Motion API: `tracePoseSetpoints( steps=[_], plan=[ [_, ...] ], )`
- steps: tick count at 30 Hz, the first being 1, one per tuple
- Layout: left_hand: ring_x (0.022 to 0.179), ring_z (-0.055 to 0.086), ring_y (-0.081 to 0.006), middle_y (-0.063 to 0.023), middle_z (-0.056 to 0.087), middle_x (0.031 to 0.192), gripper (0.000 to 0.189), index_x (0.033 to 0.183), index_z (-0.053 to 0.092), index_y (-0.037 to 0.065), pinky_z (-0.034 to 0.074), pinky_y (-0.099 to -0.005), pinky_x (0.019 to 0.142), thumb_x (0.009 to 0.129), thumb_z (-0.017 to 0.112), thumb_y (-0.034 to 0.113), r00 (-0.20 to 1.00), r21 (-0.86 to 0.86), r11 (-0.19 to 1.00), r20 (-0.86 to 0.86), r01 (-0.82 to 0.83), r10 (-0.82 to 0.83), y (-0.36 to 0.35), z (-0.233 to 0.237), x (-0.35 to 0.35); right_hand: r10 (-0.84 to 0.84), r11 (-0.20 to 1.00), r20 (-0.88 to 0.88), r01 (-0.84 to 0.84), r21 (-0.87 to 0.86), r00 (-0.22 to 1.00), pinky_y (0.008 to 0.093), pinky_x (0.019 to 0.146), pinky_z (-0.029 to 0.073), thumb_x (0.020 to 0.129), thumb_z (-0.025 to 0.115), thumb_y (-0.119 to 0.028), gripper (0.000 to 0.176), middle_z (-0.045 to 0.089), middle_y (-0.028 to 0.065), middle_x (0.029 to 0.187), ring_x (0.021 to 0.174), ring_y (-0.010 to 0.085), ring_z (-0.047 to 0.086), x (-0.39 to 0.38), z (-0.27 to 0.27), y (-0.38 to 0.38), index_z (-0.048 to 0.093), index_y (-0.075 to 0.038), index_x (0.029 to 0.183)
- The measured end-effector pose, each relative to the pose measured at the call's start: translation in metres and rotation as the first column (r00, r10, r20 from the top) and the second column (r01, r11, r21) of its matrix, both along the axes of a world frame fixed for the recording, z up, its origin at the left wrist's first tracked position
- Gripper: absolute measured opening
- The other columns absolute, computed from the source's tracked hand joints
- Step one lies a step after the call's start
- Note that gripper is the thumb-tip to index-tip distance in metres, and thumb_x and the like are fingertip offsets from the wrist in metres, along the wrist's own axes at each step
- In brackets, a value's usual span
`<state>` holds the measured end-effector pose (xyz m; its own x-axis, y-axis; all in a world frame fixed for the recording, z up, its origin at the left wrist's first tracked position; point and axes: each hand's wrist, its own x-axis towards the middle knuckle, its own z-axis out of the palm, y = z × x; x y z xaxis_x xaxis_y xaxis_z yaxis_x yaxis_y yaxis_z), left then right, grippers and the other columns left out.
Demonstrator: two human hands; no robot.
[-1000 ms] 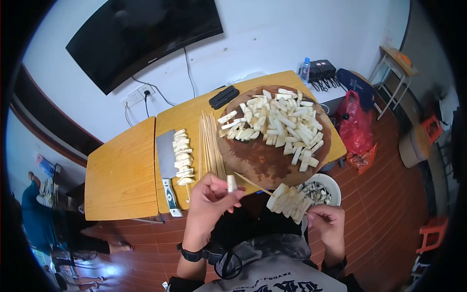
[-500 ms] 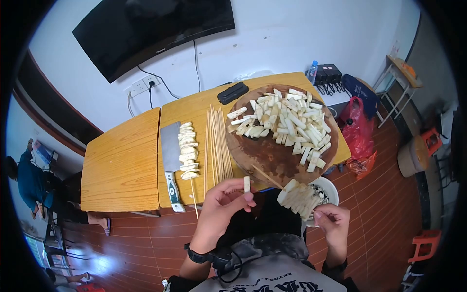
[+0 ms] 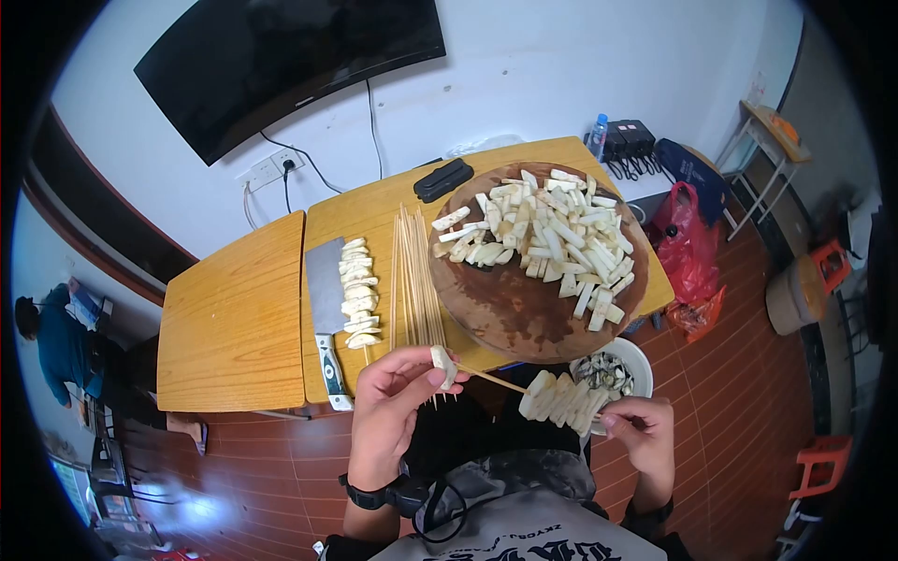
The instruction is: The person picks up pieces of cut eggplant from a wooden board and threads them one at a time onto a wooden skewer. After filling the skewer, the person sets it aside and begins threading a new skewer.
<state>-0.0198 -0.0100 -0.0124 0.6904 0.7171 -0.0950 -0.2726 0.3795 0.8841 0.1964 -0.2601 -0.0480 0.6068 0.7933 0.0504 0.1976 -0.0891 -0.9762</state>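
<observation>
My left hand [image 3: 385, 411] pinches a pale cut vegetable piece [image 3: 444, 367] between thumb and fingers, at the pointed end of a wooden skewer [image 3: 491, 380]. Whether the tip has entered the piece cannot be made out. Several pale vegetable slices [image 3: 559, 400] are packed along the other part of that skewer, close to my right hand [image 3: 642, 432], whose fingers are closed on the skewer's end. Beyond both hands, a round wooden chopping board [image 3: 510, 327] carries a heap of cut vegetable strips [image 3: 561, 234].
Left of the board lie loose bamboo skewers [image 3: 416, 280], a loaded skewer [image 3: 359, 292] and a cleaver [image 3: 327, 290] on the wooden table [image 3: 234, 318]. A white bucket [image 3: 642, 366] with scraps stands below the board. Red bags [image 3: 687, 243] are on the right; a person [image 3: 70, 346] is far left.
The skewer has swung from pointing up at the board to pointing left, meeting the piece in my left hand. My left hand has shifted slightly left, and its piece is now tilted.
</observation>
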Motion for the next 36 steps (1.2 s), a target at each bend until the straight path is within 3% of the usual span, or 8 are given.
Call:
tracePoseSetpoints(
  steps=[8, 14, 17, 23, 36],
  plan=[
    [0.098, 0.073, -0.0288, -0.0191, 0.072, 0.103, 0.021, 0.114, 0.067, -0.008, 0.061, -0.0392, 0.087, 0.095, 0.064, 0.000, 0.999, 0.061, 0.998, 0.011, -0.033, 0.032, -0.0041, 0.0038, 0.0035, 0.001, 1.000, -0.002, -0.001, 0.005, 1.000, 0.0239, 0.056, 0.048, 0.087, 0.070, 0.006, 0.006, 0.072, 0.0076, 0.074, 0.060, 0.0099, 0.063, -0.0019, -0.0049, -0.0001, 0.076, 0.003, 0.090],
    [0.099, 0.071, -0.0242, -0.0176, 0.074, 0.106, 0.023, 0.116, 0.068, -0.007, 0.055, -0.0373, 0.093, 0.093, 0.067, -0.005, 0.999, 0.043, 0.999, 0.034, -0.013, 0.011, 0.0001, 0.0025, -0.0007, 0.015, 1.000, -0.003, -0.015, -0.010, 1.000, 0.0244, 0.056, 0.048, 0.087, 0.070, 0.006, 0.006, 0.073, 0.0081, 0.075, 0.060, 0.0103, 0.064, -0.0013, -0.0059, 0.0008, 0.075, 0.004, 0.089],
    [0.096, 0.072, -0.0259, -0.0195, 0.073, 0.103, 0.020, 0.113, 0.068, -0.007, 0.058, -0.0378, 0.089, 0.094, 0.065, 0.000, 0.998, 0.085, 0.995, 0.009, -0.061, 0.060, -0.0025, 0.0020, 0.0008, 0.022, 1.000, 0.003, -0.022, -0.015, 1.000, 0.0248, 0.055, 0.048, 0.087, 0.070, 0.006, 0.006, 0.073, 0.0084, 0.075, 0.059, 0.0108, 0.064, -0.0017, -0.0063, 0.0021, 0.075, 0.004, 0.089],
    [0.099, 0.071, -0.0230, -0.0179, 0.074, 0.105, 0.024, 0.114, 0.068, -0.007, 0.055, -0.0352, 0.092, 0.091, 0.067, -0.007, 0.999, 0.058, 0.998, 0.023, -0.030, 0.029, 0.0002, 0.0018, -0.0030, 0.021, 1.000, 0.042, -0.020, -0.023, 0.999, 0.0258, 0.056, 0.049, 0.086, 0.070, 0.008, 0.007, 0.073, 0.0097, 0.075, 0.058, 0.0128, 0.065, -0.0018, -0.0053, 0.0030, 0.074, 0.004, 0.089],
    [0.090, 0.069, -0.0188, -0.0133, 0.073, 0.097, 0.024, 0.105, 0.073, -0.005, 0.054, -0.0303, 0.083, 0.082, 0.072, -0.011, 1.000, 0.117, 0.993, -0.016, 0.010, -0.008, -0.0020, 0.0011, -0.0040, 0.025, 0.999, 0.050, -0.024, -0.031, 0.998, 0.0260, 0.055, 0.049, 0.084, 0.070, 0.007, 0.005, 0.072, 0.0096, 0.073, 0.059, 0.0137, 0.066, -0.0012, -0.0058, -0.0014, 0.074, 0.004, 0.087]
  ],
)
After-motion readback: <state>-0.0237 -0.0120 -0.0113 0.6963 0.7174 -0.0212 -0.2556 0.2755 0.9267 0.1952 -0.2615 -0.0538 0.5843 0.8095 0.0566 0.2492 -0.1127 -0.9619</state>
